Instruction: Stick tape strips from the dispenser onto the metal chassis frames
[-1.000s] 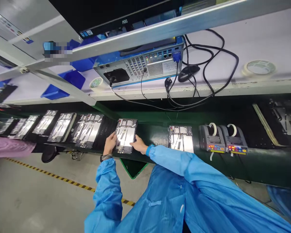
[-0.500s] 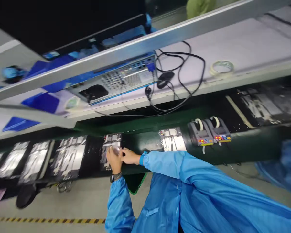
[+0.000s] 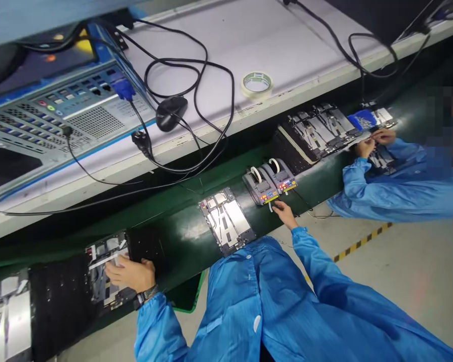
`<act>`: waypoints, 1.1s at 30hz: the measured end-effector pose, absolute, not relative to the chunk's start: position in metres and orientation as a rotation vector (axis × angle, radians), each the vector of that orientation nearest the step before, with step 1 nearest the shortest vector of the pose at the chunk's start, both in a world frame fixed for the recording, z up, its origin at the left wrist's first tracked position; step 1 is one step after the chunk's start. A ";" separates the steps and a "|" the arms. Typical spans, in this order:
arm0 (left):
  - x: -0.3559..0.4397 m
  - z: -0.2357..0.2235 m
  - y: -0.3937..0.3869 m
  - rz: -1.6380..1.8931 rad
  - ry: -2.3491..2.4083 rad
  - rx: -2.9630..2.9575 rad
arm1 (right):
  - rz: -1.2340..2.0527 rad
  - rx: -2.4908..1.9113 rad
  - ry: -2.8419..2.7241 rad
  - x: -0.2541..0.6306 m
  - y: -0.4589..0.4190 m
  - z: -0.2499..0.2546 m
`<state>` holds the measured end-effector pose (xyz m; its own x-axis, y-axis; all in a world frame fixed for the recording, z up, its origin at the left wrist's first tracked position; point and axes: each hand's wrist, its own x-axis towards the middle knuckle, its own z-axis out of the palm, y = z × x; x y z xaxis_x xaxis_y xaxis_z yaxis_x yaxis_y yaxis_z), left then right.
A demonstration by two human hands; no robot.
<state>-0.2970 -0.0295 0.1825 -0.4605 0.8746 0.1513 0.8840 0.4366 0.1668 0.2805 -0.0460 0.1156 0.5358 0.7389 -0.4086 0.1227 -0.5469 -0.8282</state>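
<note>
My left hand (image 3: 132, 274) lies with its fingers stretched over an opened tablet-like device (image 3: 98, 289), which has silver plates and dark circuit parts; a pale strip (image 3: 102, 262) shows by its fingertips. Out to the right, my right hand (image 3: 285, 215) has its fingers extended at the front of a grey tape dispenser (image 3: 262, 187). A short white tape end (image 3: 271, 206) hangs from that dispenser, just beside the fingertips; whether they touch it is unclear. A second tape dispenser (image 3: 281, 176) stands alongside. Between my hands sits another opened device (image 3: 230, 223).
Several more opened devices (image 3: 320, 129) stand on the green belt (image 3: 184, 221) at the right, where a co-worker's hands (image 3: 373, 142) work. On the white shelf are a computer case (image 3: 94, 120), a black mouse (image 3: 171, 111), looped cables and a tape roll (image 3: 256, 84).
My right hand has left the device where both hands were together and reached right to the tape dispenser. My left hand stays on that device, fingers now flatter. The view has swung right.
</note>
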 end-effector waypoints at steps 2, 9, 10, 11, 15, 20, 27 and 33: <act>-0.284 0.177 -0.029 -0.456 -2.575 -1.583 | 1.040 -1.947 -0.646 0.272 -0.037 0.098; -0.177 0.168 -0.026 -0.884 -2.547 -2.118 | 1.129 -1.892 -0.451 0.263 -0.045 0.097; -0.161 0.168 -0.025 -0.984 -2.566 -2.165 | 1.099 -1.896 -0.443 0.264 -0.052 0.099; -0.147 0.168 -0.024 -1.091 -2.596 -2.194 | 1.070 -1.900 -0.434 0.265 -0.058 0.102; -0.115 0.168 -0.013 -1.497 -2.739 -2.201 | 1.071 -1.885 -0.549 0.264 -0.070 0.135; -0.110 0.162 0.002 -1.761 -2.971 -2.076 | 1.440 -1.610 -1.237 0.210 -0.014 0.204; -0.104 0.149 0.007 -2.046 -3.064 -2.000 | 1.506 -1.606 -2.039 0.095 0.087 0.227; -0.103 0.138 0.008 -2.153 -3.034 -1.914 | 1.402 -1.684 -2.145 0.084 0.087 0.211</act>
<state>-0.1025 0.0078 0.1385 -0.1895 0.9434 -0.2722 0.0547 0.2870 0.9564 0.0844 0.0874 0.2112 -0.3948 0.8018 -0.4487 0.7329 -0.0196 -0.6800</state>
